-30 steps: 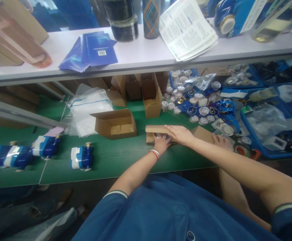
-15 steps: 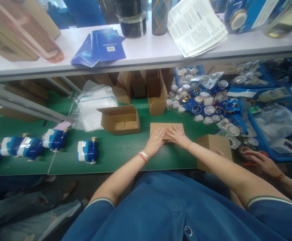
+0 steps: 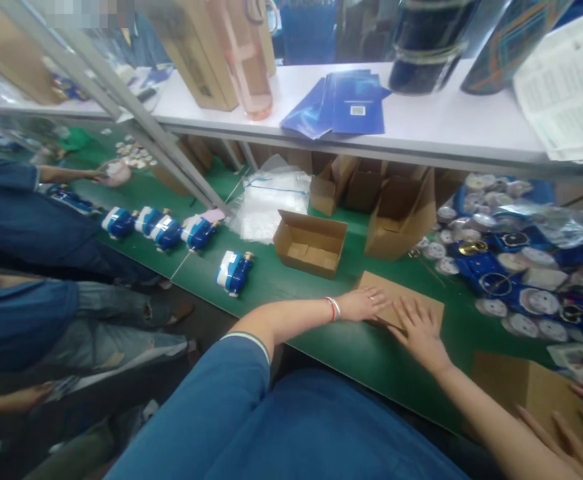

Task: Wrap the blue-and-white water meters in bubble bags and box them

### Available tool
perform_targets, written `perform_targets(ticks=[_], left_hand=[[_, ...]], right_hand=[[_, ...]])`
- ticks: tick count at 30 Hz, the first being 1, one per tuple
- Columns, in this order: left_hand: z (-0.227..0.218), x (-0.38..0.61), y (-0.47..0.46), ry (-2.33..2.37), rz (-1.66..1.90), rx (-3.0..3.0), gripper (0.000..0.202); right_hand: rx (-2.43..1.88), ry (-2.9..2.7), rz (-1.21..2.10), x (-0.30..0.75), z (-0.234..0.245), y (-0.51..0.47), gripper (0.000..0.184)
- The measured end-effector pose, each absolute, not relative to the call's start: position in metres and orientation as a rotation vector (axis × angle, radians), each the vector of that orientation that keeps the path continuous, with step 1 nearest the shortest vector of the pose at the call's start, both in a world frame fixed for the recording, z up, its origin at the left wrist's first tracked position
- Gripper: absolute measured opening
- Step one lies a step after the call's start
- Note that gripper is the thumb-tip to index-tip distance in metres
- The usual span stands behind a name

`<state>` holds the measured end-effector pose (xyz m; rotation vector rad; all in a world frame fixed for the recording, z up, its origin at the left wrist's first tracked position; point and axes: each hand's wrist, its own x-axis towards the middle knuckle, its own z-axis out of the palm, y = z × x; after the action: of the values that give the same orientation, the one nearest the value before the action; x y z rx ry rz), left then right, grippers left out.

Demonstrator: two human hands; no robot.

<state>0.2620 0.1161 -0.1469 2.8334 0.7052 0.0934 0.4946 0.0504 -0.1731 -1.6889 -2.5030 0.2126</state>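
Observation:
A closed brown cardboard box (image 3: 405,291) lies on the green table in front of me. My left hand (image 3: 369,304) rests on its left part, fingers stretched out flat over the top. Across the middle of the same box lies my right hand (image 3: 421,333), its fingers spread on the cardboard. Beyond and to the left of my left hand stands an open cardboard box (image 3: 316,250) with nothing seen inside. Further left, a blue water meter (image 3: 234,272) with a white label lies by itself.
Several wrapped blue meters (image 3: 164,230) line the table at the left, near co-workers. Clear plastic bags (image 3: 274,203) lie below the shelf (image 3: 436,143). Loose meter parts (image 3: 511,267) crowd the right side. A co-worker's hands touch another cardboard box (image 3: 536,393) at lower right.
My view has turned left, bringing more meters and people on that side into sight. Both my hands stay on the closed box. The co-worker's hand at right has come to the neighbouring box.

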Motion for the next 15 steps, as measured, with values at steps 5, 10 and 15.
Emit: perform_targets(ticks=[5, 10, 15], left_hand=[[-0.139, 0.236, 0.148, 0.454, 0.071, 2.745, 0.063], [-0.146, 0.237, 0.158, 0.496, 0.177, 2.741, 0.059], [-0.152, 0.239, 0.152, 0.479, 0.171, 2.749, 0.051]], right_hand=[[-1.605, -2.555, 0.144, 0.477, -0.159, 0.068, 0.069], [-1.404, -2.661, 0.215, 0.462, -0.159, 0.088, 0.07], [-1.449, -2.482, 0.566, 0.473, -0.152, 0.084, 0.062]])
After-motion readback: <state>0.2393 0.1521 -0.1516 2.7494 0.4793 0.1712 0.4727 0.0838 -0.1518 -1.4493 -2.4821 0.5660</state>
